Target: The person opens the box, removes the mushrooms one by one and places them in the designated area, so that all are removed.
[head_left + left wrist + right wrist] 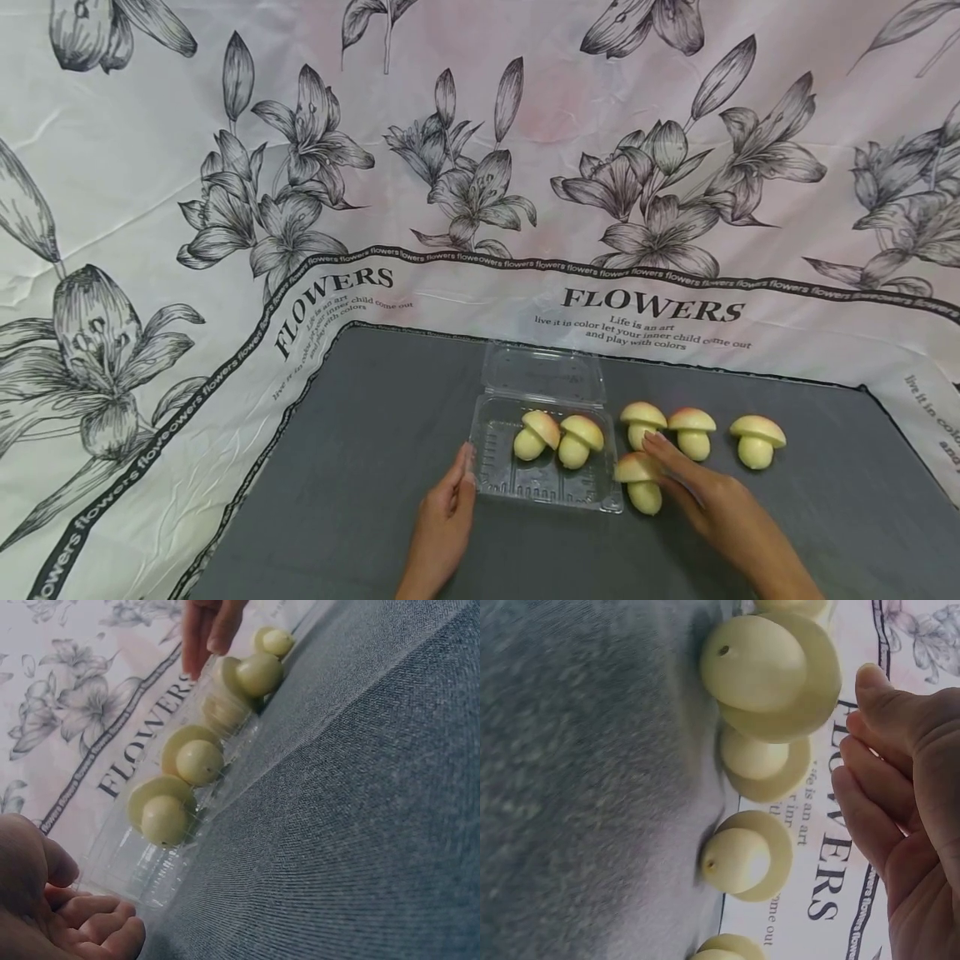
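Observation:
A clear plastic container (551, 492) lies with its lid (543, 375) folded back. Inside it, two pale-yellow mushroom-shaped pieces with reddish caps, a left one (532, 442) and a right one (577, 450), lie side by side. My left hand (444, 521) holds the container's left edge, fingers curled in the left wrist view. To the container's right is the nearest loose mushroom-shaped piece (645, 496). Over its cap reaches my right hand (723, 504); in the right wrist view its loosely bent fingers (866, 802) are apart from that piece (750, 664).
Farther back on the dark grey tabletop (360, 433) stand a mushroom-shaped piece (641, 417) by the container, another (693, 437) beside it, and a third (756, 446) farther right. A flower-printed cloth (480, 292) rises along the table's back and sides.

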{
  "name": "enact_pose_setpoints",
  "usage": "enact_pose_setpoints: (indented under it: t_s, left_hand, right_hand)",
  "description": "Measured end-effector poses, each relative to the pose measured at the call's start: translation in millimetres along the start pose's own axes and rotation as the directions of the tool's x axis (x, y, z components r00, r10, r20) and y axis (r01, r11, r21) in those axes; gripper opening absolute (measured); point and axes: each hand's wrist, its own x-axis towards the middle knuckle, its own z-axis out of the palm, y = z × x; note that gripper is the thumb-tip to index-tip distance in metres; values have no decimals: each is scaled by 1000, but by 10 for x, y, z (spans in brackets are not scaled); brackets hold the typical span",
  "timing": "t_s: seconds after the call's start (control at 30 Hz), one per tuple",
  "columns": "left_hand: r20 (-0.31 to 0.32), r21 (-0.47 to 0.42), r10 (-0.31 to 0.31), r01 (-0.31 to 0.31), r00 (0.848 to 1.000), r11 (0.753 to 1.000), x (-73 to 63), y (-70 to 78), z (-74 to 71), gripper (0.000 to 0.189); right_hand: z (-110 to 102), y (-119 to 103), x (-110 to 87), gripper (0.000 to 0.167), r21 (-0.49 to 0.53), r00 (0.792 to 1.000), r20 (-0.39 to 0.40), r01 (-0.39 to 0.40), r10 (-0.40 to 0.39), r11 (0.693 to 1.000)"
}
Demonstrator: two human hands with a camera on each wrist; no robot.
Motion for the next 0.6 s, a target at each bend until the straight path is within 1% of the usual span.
enact_pose_setpoints:
  t_s: [0.03,0.27,0.33,0.43,0.47,0.57,0.6]
  left_hand:
    - [1,5,-8,8,1000,1000,5,-3,3,50]
    - [9,-17,-10,10,1000,1000,9,-15,8,50]
    - [8,-21,-10,10,1000,1000,7,-9,7,51]
    - [3,-23,-4,4,1000,1000,5,-6,6,50]
    - [0,-21,4,-4,1000,1000,3,-5,5,50]
    - [-6,-12,21,-21,1000,1000,4,-8,5,50]
    - [-8,-10,25,-25,1000,1000,4,-8,6,50]
  right_hand:
    - [2,-1,15,58,2,1000,-4,5,-5,1000]
    - [11,-3,78,63,12,1000,-19,21,-21,1000]
    - [6,-4,89,59,4,999,-19,26,-26,1000]
    - [-16,-11,104,47,-8,1000,-16,26,-26,1000]
    - [-26,-14,111,48,-11,1000,-14,22,-22,1000]
    - [-54,-27,146,68,-8,1000,-15,8,-8,1000]
    - [-60,-32,163,72,-6,1000,-17,6,-6,1000]
